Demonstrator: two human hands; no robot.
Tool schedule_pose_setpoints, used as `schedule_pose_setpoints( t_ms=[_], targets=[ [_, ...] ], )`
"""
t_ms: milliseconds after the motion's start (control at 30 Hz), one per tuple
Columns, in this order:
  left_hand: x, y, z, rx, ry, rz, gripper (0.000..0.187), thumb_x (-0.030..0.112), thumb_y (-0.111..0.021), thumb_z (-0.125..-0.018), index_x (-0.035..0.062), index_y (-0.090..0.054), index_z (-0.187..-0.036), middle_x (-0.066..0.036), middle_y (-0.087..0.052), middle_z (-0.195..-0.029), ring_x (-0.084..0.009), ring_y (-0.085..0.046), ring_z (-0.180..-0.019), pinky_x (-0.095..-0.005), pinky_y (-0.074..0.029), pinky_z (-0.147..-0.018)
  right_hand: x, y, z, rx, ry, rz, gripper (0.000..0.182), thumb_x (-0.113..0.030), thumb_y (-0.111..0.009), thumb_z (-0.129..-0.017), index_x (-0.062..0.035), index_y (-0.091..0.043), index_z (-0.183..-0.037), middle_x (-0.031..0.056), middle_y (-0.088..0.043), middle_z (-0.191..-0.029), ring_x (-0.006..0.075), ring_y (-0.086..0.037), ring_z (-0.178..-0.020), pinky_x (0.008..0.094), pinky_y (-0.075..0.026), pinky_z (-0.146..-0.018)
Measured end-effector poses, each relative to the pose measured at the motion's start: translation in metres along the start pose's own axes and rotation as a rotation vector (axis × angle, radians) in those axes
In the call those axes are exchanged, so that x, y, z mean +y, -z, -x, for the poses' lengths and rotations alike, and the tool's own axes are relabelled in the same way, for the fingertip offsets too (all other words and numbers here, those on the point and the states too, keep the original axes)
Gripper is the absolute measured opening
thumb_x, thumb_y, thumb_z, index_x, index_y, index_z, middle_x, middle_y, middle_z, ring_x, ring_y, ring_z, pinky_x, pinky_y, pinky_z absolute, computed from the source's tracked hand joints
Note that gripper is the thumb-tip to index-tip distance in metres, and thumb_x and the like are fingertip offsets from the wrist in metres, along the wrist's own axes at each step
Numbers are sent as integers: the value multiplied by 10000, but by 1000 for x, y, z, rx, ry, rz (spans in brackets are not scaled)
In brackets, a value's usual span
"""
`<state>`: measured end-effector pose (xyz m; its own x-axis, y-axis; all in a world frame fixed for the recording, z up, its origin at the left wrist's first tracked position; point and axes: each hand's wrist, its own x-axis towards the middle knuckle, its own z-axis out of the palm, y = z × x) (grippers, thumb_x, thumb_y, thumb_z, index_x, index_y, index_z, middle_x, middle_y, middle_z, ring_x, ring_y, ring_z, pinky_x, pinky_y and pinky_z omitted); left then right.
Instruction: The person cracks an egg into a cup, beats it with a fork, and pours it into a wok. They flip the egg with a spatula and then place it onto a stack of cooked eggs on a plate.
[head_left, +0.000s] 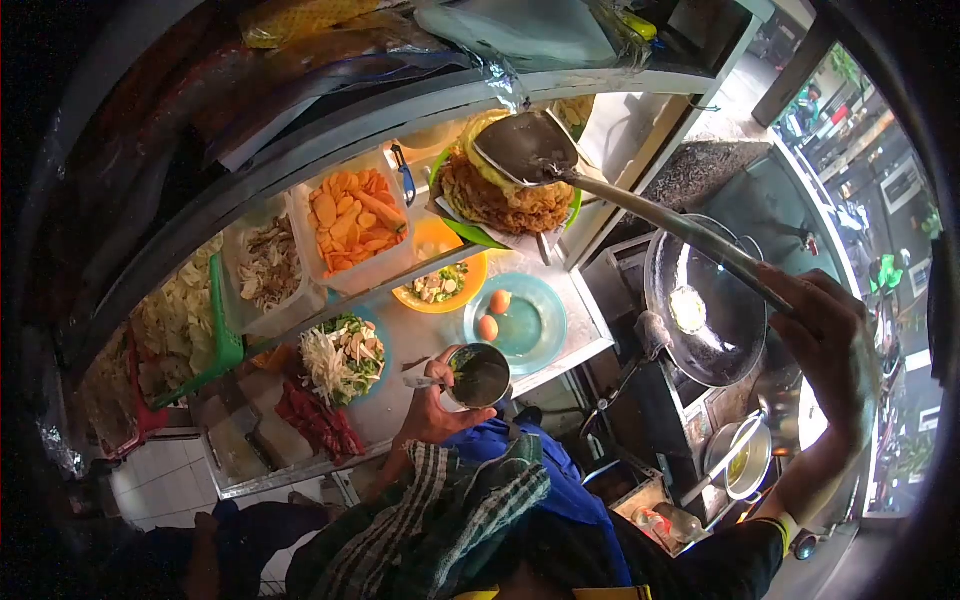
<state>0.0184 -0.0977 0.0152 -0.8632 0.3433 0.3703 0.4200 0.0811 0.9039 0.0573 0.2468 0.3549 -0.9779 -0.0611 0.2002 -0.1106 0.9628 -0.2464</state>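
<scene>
My right hand (825,335) is wrapped round the long handle of a wok spatula (530,150). The spatula's wide metal blade is over a green plate (575,215) heaped with browned fried food (490,195), with a yellow omelette-like piece under the blade. My left hand (440,415) is closed round a metal cup (480,378) with something green inside. A utensil handle also shows by the left fingers. Beside the cup, a blue plate (545,315) bears two brown eggs (488,328).
A black wok (725,355) with a pale patch in it sits on the stove at right, near a small pot (755,465). Sliced carrots (350,220), shredded meat (270,265), cut vegetables (340,365) and dark red sausages (315,415) stand left. A metal shelf edge (400,100) crosses above.
</scene>
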Motion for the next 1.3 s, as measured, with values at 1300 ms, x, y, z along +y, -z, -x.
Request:
schedule_pose_setpoints(
  t_ms=[1300],
  targets=[
    [-231,-150,-226,-9,8,-609,478,273,-851,-718,31,-506,-943,-294,-437,-1398,-429,-369,-1371,-495,-339,-1107,277,-112,214,-65,-702,-15,368,-180,-655,-832,-71,-700,-1180,160,-728,-952,321,-702,-836,426,-534,-760]
  ],
)
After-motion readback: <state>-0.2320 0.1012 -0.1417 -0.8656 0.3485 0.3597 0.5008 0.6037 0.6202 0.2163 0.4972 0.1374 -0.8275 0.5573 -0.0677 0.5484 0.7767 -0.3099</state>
